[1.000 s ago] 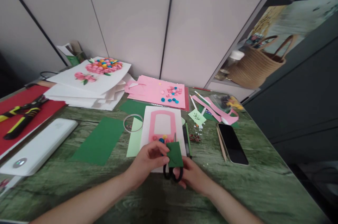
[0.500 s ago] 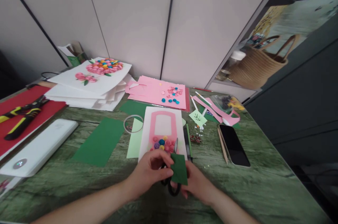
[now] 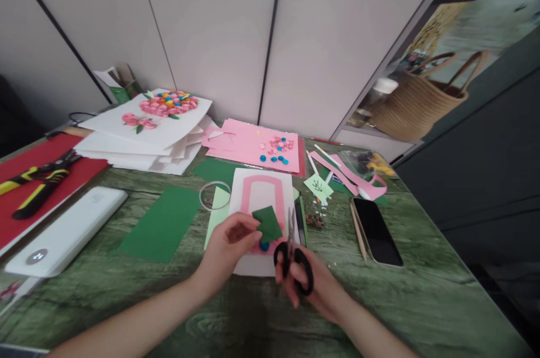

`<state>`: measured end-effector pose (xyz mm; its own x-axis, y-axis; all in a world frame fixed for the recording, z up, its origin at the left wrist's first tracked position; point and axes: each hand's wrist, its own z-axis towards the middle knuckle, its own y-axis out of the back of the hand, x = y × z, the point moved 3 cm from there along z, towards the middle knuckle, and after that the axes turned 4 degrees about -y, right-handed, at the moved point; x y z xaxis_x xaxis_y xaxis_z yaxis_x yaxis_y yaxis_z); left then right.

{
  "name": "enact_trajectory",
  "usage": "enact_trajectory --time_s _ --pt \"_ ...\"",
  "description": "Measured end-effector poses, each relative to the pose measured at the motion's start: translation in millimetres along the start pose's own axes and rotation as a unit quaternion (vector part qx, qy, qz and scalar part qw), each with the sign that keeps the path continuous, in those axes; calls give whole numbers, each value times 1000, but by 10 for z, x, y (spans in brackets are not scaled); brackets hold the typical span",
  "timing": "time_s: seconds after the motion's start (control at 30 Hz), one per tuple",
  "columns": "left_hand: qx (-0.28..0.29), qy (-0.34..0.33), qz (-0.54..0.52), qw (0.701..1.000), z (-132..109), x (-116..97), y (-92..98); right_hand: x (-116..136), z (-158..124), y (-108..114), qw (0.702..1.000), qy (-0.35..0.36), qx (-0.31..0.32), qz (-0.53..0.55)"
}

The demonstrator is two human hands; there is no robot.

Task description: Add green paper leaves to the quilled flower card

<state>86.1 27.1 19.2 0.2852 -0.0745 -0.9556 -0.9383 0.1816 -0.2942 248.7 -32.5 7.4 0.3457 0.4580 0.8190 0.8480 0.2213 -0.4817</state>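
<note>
My left hand (image 3: 225,248) pinches a small dark green paper piece (image 3: 267,223) between thumb and fingers, held above a white card with a pink frame (image 3: 261,195). My right hand (image 3: 314,290) grips black-handled scissors (image 3: 293,259), fingers through the loops, blades pointing up and away just right of the green piece. The scissors and the paper are apart. The hands hide the lower part of the card.
A green sheet (image 3: 162,226) lies to the left, with a white device (image 3: 63,231) and yellow-black pliers (image 3: 31,189) on red paper beyond. A phone (image 3: 377,230), wooden stick and pink strips lie to the right. Pink sheets with beads (image 3: 257,147) and stacked white cards (image 3: 147,127) sit behind.
My left hand lifted the green piece up and left, away from the scissors. My right hand shifted right and raised the scissors into plain view.
</note>
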Motion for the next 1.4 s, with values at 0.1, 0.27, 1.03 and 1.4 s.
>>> enact_trajectory --time_s 0.1,0.27,1.03,1.4 --pt "19 18 14 1000 6 -13 -52 92 2 105 992 50 -106 -46" --pt "64 49 34 996 -18 21 -136 157 28 265 965 74 -238 -85" --pt "36 1 61 997 -71 36 -97 125 12 176 975 77 -195 -66" --pt "-40 -16 -35 998 -22 61 21 -26 -121 -93 974 -4 -57 -220"
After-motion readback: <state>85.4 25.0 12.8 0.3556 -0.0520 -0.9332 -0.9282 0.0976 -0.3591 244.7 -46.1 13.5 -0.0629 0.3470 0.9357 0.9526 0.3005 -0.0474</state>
